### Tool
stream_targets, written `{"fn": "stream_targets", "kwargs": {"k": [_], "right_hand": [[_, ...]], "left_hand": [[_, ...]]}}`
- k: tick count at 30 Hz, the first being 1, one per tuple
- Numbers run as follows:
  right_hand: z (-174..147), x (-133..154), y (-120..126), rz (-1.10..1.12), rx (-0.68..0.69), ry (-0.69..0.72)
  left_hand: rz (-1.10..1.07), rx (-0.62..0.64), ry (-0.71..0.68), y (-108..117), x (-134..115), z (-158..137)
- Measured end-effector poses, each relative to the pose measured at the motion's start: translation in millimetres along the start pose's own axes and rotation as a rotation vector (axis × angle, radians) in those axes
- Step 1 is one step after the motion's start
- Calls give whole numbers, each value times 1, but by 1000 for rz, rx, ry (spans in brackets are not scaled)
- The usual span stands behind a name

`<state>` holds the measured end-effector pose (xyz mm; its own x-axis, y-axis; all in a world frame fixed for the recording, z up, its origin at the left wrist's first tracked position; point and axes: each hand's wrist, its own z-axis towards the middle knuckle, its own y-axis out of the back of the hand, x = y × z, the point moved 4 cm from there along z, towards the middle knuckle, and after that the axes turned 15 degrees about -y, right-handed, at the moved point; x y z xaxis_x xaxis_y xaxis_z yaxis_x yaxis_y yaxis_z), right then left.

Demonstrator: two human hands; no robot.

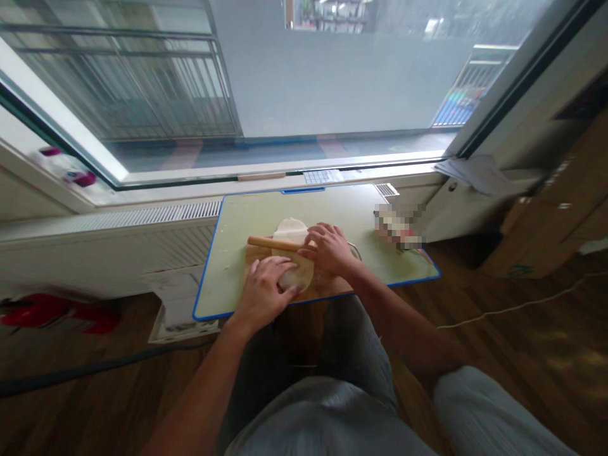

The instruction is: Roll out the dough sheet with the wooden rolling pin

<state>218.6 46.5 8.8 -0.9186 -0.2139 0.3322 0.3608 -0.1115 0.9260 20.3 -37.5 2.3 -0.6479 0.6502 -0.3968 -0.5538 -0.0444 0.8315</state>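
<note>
A wooden rolling pin [273, 244] lies crosswise over a flat sheet of pale dough [291, 227]. The dough shows on both sides of the pin. Beneath is a wooden board [327, 286], partly hidden by my hands, with a curved metal handle at its right side. My right hand [327, 246] is closed over the right end of the pin. On the near side of the pin, my left hand [270, 278] rests against the board and dough with thumb and fingers apart. A paler patch shows beside its thumb; I cannot tell what it is.
The board sits on a pale green, blue-edged tabletop [237, 218] by the window. A pixelated object [399, 228] stands at its right. A radiator [142, 253] runs along the wall. A red fire extinguisher [61, 313] lies on the floor left; cardboard boxes [527, 234] stand right.
</note>
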Motion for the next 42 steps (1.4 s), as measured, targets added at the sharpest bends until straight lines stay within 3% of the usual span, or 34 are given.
{"fn": "stream_targets", "kwargs": {"k": [5,17,27,37,42], "right_hand": [[1,0,-2,-1,30,13],[-11,-26,7,80,15,-293],[-15,-37,2,47,26,-327],[-10,-47,4,172,43,-394],[-9,-49,2,170,37,-392]], "left_hand": [[-16,115,-14,-1,-3,-22],[63,31,-138,-1,-7,-11],[82,70,-196,5,-12,-6],[-86,-89,140,11,8,31],[-121,-300,230,7,27,54]]}}
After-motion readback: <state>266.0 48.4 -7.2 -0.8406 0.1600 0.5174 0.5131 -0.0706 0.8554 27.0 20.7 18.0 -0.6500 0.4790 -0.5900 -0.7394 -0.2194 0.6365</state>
